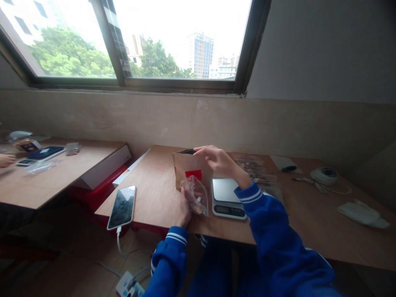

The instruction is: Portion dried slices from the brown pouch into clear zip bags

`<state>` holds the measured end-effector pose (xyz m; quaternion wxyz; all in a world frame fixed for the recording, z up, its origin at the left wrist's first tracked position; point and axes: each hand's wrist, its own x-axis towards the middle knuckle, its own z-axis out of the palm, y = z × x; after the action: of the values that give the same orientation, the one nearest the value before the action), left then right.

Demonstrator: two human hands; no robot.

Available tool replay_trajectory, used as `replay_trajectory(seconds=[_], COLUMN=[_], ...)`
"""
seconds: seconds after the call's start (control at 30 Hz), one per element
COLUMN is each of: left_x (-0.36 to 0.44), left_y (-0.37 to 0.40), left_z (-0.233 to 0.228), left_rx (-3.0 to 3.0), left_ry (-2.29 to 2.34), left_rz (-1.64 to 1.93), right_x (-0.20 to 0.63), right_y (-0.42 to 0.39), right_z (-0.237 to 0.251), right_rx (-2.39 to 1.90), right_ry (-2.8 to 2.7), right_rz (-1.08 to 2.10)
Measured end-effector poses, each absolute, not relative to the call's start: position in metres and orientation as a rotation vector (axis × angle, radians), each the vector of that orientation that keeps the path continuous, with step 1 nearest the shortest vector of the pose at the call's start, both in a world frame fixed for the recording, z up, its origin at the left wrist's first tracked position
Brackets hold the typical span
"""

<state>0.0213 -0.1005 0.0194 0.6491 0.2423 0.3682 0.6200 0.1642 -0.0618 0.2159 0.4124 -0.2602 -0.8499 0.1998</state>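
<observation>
A brown paper bag [187, 169] with a red label stands upright on the wooden table [154, 194]. My right hand [221, 161] rests over the bag's open top edge, fingers curled on it. My left hand [184, 208] grips a small clear plastic pouch [198, 197] with brownish contents, tilted in front of the paper bag. A small digital scale [227, 197] sits just right of the pouch, below my right wrist. Both sleeves are blue with white stripes.
A smartphone [122, 206] on a charging cable lies at the table's left front edge. Clear packets [256, 169] lie behind the scale. A white round device [324, 175] and white cloth [361, 213] sit far right. Another person's hand [6, 160] shows at a left table.
</observation>
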Motion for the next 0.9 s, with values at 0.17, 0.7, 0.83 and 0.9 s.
replay_trajectory(seconds=[0.17, 0.7, 0.83, 0.9], left_x=[0.021, 0.023, 0.024, 0.024], left_y=[-0.102, -0.101, -0.104, -0.106], left_z=[0.016, 0.012, 0.015, 0.019], left_rx=[0.559, 0.54, 0.587, 0.619], left_ry=[0.865, 0.783, 0.863, 0.893], left_rz=[1.377, 1.526, 1.409, 1.399], right_x=[0.175, 0.143, 0.15, 0.153], right_y=[-0.094, -0.111, -0.106, -0.105], right_z=[0.195, 0.102, 0.098, 0.097], right_rx=[-0.755, -1.115, -1.102, -1.086], right_ry=[-2.15, -2.646, -2.651, -2.606], right_rz=[0.78, 0.848, 0.914, 0.947])
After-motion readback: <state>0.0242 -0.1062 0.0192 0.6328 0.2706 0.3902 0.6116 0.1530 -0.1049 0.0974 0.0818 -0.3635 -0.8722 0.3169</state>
